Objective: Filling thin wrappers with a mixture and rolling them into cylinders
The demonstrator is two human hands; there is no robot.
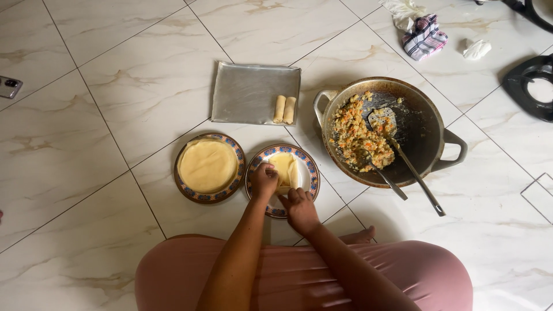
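On the tiled floor a patterned plate [311, 173] carries a pale yellow wrapper [284, 163], partly folded over. My left hand [264, 179] presses on the wrapper's near left edge with its fingers curled on it. My right hand [299, 208] touches the wrapper's near right edge at the plate's front rim. To the left, a second patterned plate [183, 185] bears a stack of flat round wrappers [207, 165]. Two finished rolls [284, 109] lie side by side on a metal tray [245, 93] behind the plates.
A dark pan [426, 129] with orange-yellow filling [358, 138], a slotted spatula [385, 122] and a spoon [387, 177] stands to the right. A checked cloth [424, 37] and crumpled tissues lie at the back right. A stove [533, 86] sits far right, a phone [8, 87] far left.
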